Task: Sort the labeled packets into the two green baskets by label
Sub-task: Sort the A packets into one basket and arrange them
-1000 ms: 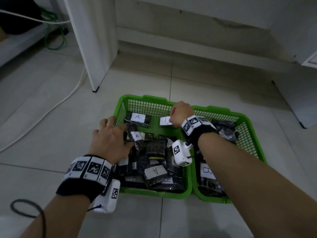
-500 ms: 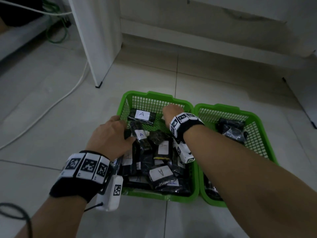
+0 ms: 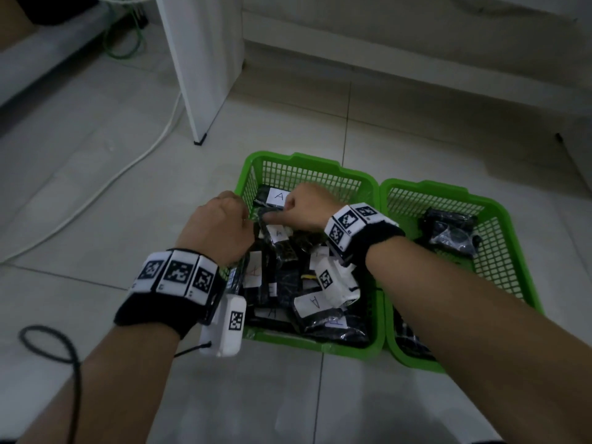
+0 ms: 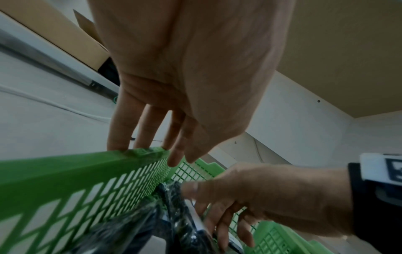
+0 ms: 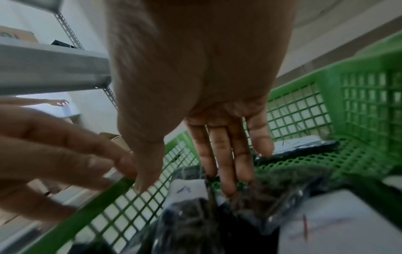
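Two green baskets sit side by side, touching, on the tiled floor (image 3: 96, 187). We have the left basket (image 3: 379, 200) packed with dark packets, several showing white "A" labels; the right basket (image 3: 499, 225) holds a few dark packets toward its far end and some more near its front, partly hidden under our right forearm.

Our left hand (image 3: 221, 225) rests on the left rim of the left basket; in the left wrist view its fingers (image 4: 121, 130) are straight and relaxed, tips touching the rim, holding nothing. Our right hand (image 3: 304, 208) reaches across into the far-left part of the left basket. Thumb and fingers pinch the top end of a dark packet (image 3: 272, 229) that stands tilted against the pile; its white label is partly visible, letter blurred in the wrist views, looks like "A" from the head view. In the left wrist view the right hand (image 4: 261, 194) shows the thumb on one side of that packet (image 4: 180, 206) and fingers curled behind it.

Another packet with a clear "A" label (image 3: 277, 197) lies flat at the far end of the left basket, just behind our right hand. A white cable (image 3: 128, 168) runs across the floor to the left, past a white furniture leg (image 3: 201, 75). A black cord (image 3: 48, 344) loops by our left forearm.
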Tool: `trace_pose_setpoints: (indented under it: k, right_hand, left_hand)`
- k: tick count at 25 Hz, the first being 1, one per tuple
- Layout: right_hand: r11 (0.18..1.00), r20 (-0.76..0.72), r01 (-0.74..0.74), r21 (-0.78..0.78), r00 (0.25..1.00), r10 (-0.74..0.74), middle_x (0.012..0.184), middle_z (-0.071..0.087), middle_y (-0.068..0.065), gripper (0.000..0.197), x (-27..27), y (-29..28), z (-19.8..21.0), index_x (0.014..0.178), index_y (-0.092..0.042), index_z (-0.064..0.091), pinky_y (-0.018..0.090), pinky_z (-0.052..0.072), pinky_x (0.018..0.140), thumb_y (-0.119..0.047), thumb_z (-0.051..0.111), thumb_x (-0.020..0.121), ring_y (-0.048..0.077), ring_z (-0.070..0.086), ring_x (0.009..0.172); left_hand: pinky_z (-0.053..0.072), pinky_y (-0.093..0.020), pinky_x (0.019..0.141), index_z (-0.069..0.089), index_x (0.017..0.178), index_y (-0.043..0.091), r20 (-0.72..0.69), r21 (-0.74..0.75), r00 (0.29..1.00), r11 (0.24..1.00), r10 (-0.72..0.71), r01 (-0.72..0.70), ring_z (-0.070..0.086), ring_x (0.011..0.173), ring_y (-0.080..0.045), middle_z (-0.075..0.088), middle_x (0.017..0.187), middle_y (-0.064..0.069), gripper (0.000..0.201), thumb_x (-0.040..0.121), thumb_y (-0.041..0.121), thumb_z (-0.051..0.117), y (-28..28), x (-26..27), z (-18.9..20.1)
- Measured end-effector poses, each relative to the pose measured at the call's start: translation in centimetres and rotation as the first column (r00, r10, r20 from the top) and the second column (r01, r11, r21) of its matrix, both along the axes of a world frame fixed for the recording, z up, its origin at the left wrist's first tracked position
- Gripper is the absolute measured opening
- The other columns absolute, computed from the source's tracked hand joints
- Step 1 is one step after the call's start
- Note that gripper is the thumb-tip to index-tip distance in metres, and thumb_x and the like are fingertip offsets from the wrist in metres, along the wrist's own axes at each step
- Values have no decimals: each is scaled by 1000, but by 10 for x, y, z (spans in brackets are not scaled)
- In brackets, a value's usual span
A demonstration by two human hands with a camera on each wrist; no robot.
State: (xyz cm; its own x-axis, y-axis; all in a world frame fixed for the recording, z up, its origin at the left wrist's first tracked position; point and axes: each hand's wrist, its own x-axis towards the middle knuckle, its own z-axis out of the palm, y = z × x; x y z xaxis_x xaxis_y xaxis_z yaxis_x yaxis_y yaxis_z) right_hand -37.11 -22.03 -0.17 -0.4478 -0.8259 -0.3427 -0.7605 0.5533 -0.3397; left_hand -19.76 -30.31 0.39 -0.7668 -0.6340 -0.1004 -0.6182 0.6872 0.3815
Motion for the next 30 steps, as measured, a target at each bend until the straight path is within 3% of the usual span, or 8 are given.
trace_pose_setpoints:
  k: [4, 8, 13, 18, 21, 23, 27, 30]
  right_hand:
    - [1000, 35, 26, -3, 999, -26, 52, 51, 1, 46, 24, 6, 6, 53, -15, 52, 26, 36, 47, -39, 87, 71, 17, 52, 49]
    - [976, 134, 187, -110, 976, -172, 87, 76, 5, 36, 16, 22, 24, 87, -11, 77, 30, 57, 67, -42, 86, 70, 19, 72, 82]
    - [934, 288, 227, -276, 947, -145, 79, 68, -6, 53, 33, 42, 42, 92, -18, 72, 23, 44, 58, -51, 95, 57, 8, 60, 67]
    - [853, 703, 445, -273, 697, -139, 81, 76, 8, 13, 43, 32, 26, 100, 1, 73, 35, 61, 66, -7, 71, 90, 22, 75, 73]
    - [985, 265, 84, -149, 963, -42, 103, 73, 8, 17, 55, 24, 9, 106, -8, 72, 35, 57, 79, -10, 66, 90, 28, 71, 94]
    - [993, 81, -118, 13, 990, 117, 111, 69, 4, 36, 72, 23, 3, 117, -14, 70, 29, 51, 79, -20, 77, 83, 24, 67, 102]
    - [997, 104, -80, 5, 991, 79, 104, 73, 8, 29, 72, 12, 10, 105, -6, 73, 32, 58, 78, -20, 81, 81, 25, 69, 94]
    - [999, 276, -6, 39, 961, -5, 84, 75, 13, 17, 52, 20, 31, 94, 1, 76, 25, 55, 54, -15, 73, 90, 18, 68, 62]
  left_hand:
    - [49, -36, 86, 69, 101, 13, -76, 55, 996, 998, 46, -42, 63, 103, -32, 66, 115, -10, 22, 91, 22, 52, -1, 3, 1]
    - [52, -36, 83, 71, 98, 12, -270, 52, 961, 997, 64, -52, 65, 95, -31, 72, 102, -11, 19, 92, 22, 56, 2, 3, 8]
    - [60, -39, 71, 65, 108, 18, -358, 492, 881, 864, 310, -104, 71, 79, -22, 69, 95, -1, 47, 74, 50, 75, 12, -5, 22]
    - [60, -51, 76, 72, 95, 20, -403, 698, 696, 692, 594, -187, 73, 85, -29, 73, 94, -9, 39, 56, 21, 73, -14, 5, 19]
    - [59, -48, 82, 71, 100, 24, -449, 663, 625, 707, 639, -246, 71, 90, -23, 73, 98, -2, 42, 58, 19, 66, -26, 8, 17]
    - [58, -48, 85, 71, 100, 25, -457, 642, 630, 723, 628, -254, 70, 93, -22, 72, 99, 1, 42, 59, 20, 65, -25, 8, 15]
    - [55, -44, 92, 69, 114, 22, -463, 548, 717, 804, 521, -230, 67, 100, -19, 69, 110, 2, 42, 72, 17, 68, -17, 8, 14]
    - [54, -43, 94, 65, 119, 21, -427, 542, 759, 811, 492, -221, 67, 100, -18, 68, 113, 2, 41, 78, 18, 71, -18, 5, 10]
